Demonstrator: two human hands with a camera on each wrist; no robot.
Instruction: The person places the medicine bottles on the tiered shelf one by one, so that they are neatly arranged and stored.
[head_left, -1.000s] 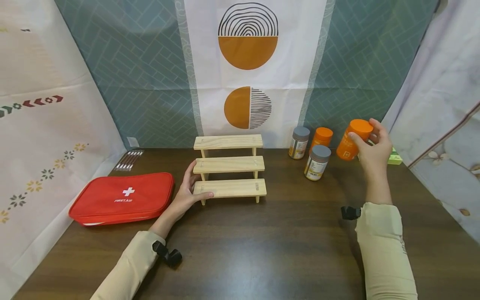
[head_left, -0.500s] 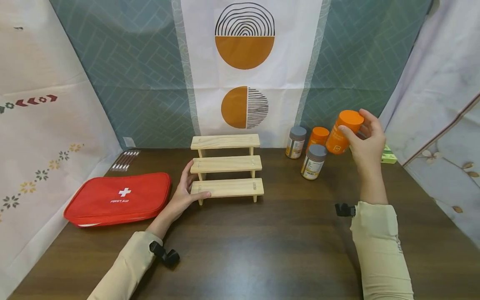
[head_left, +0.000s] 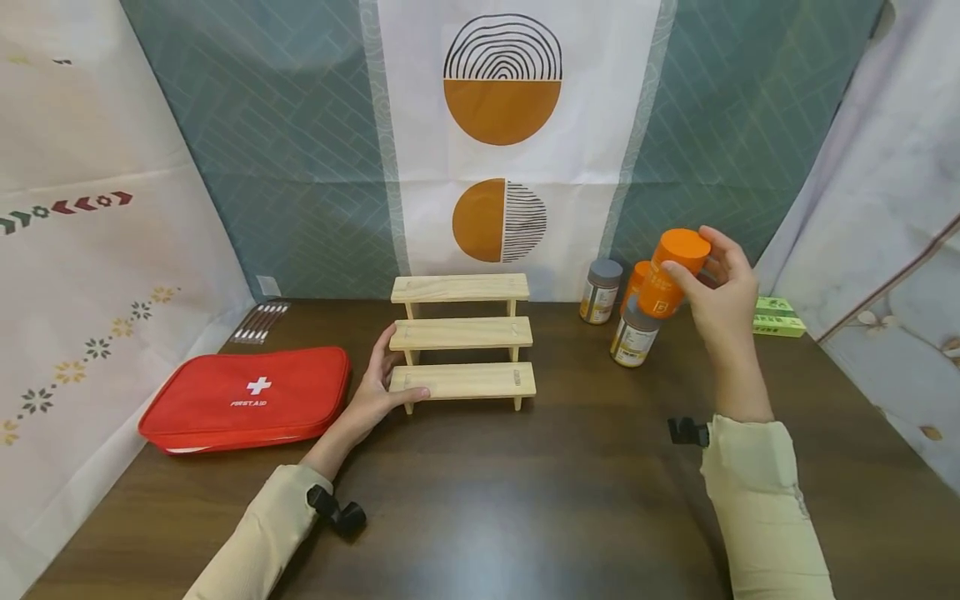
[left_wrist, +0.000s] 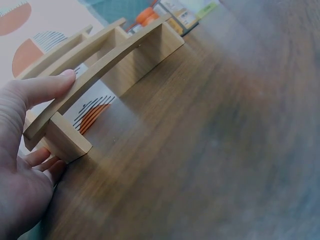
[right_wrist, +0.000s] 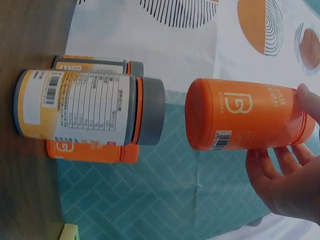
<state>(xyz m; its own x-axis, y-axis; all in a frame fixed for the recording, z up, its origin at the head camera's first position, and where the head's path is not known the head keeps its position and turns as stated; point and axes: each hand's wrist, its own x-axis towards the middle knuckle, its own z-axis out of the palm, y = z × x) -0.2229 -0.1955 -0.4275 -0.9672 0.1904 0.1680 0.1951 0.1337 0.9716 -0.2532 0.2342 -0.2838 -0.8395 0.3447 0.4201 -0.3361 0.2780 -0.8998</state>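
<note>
My left hand grips the left end of a three-tier wooden shelf, thumb on the lowest step and the other fingers at its side. An orange bottle is held aloft by my right hand, thumb and fingers around its upper part near the lid. It hangs over a grey-lidded bottle, and the right wrist view shows a gap between the orange base and the grey lid. Behind stand another grey-lidded bottle and a second orange bottle, partly hidden.
A red first aid pouch lies left of the shelf, with a pack of cotton swabs behind it. Beyond my right hand sits a green box. Fabric hangings border the dark wooden table.
My right hand has carried the orange bottle leftward, from beside the other bottles to over the front grey-lidded one. More of the green box shows. My left hand stays on the shelf.
</note>
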